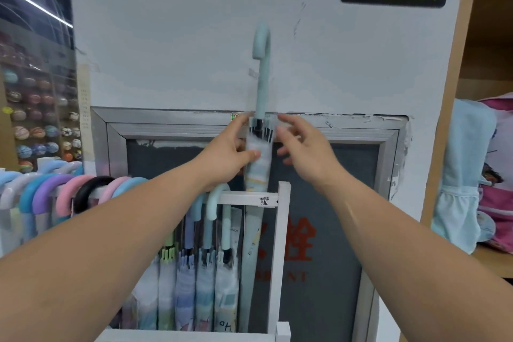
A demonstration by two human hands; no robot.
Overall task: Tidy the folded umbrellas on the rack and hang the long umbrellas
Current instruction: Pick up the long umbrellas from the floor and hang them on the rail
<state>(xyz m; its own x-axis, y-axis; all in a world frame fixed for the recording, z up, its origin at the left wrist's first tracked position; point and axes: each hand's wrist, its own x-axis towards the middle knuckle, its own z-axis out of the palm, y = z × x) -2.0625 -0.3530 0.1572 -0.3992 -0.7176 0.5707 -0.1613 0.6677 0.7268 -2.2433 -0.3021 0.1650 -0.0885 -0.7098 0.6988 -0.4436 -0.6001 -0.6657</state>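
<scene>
A long pale-green umbrella [259, 158] stands upright, its hooked handle [261, 44] well above the white rack bar [247, 199]. My left hand [231, 151] grips its wrapped canopy just below the handle shaft. My right hand [298, 144] hovers beside it on the right, fingers spread and blurred, apparently not touching it. Several long umbrellas [206, 253] hang by their hooks from the bar, below my left forearm. More coloured hooks [69, 191] line the bar to the left.
The rack's white upright post [280, 253] stands right of the held umbrella. Behind is a metal-framed hydrant cabinet [333, 130] in a white wall. Backpacks [477, 175] sit on a wooden shelf at right. Balls fill shelves [41, 125] at far left.
</scene>
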